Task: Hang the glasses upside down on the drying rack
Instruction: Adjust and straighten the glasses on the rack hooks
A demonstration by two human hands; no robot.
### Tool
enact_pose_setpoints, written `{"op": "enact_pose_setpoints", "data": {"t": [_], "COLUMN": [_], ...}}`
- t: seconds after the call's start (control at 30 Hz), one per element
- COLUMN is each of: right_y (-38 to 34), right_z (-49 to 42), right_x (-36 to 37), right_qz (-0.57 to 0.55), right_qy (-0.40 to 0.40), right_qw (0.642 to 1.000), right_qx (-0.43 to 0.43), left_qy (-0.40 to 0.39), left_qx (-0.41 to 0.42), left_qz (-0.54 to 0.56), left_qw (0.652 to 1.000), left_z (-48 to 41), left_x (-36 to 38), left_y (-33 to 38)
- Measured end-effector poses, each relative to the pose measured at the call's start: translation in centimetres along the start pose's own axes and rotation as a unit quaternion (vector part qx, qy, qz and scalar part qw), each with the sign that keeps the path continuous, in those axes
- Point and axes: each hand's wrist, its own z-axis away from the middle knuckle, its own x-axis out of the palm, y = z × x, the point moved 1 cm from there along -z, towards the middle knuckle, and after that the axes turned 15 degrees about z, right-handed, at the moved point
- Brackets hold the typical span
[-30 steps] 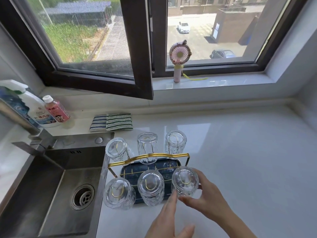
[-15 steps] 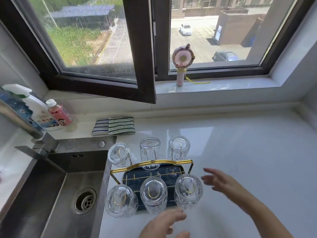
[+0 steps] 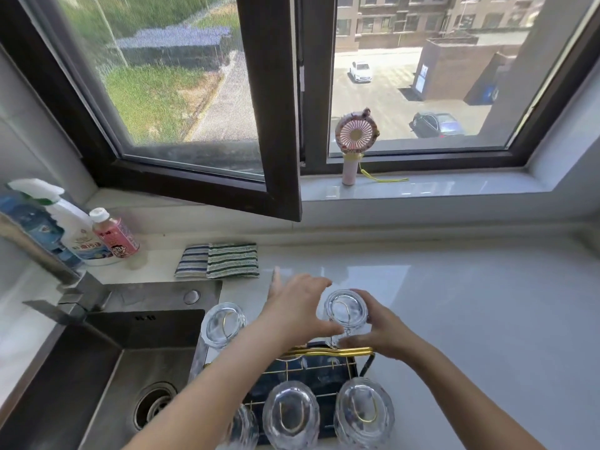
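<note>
Five glasses (image 3: 346, 309); one rack (image 3: 328, 352); two bottles (image 3: 115, 234); two cloths (image 3: 232, 260); one fan (image 3: 355, 134)

Both hands are now up at the rack's (image 3: 331, 352) far row: right hand (image 3: 378, 329) cups the far-right glass (image 3: 345, 308), left hand (image 3: 297, 308) alongside.

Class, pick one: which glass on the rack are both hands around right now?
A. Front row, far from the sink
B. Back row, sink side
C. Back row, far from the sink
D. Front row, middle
C: the left hand and right hand flank the back-row glass farthest from the sink.
</note>
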Motion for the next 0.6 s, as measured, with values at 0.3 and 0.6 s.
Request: {"op": "enact_pose_setpoints", "data": {"t": [0.3,0.6], "right_y": [-0.2,-0.1], "right_z": [-0.5,-0.6], "right_x": [0.1,0.2], "right_qz": [0.008,0.014], "right_qy": [0.023,0.02], "right_qw": [0.999,0.999], "right_qx": [-0.037,-0.031], "left_qy": [-0.046,-0.03], "left_qx": [0.009,0.016], "left_qz": [-0.048,-0.034], "left_qw": [0.998,0.999], "left_z": [-2.4,-1.9], "left_x": [1.4,1.3], "left_y": [-1.1,-0.9]}}
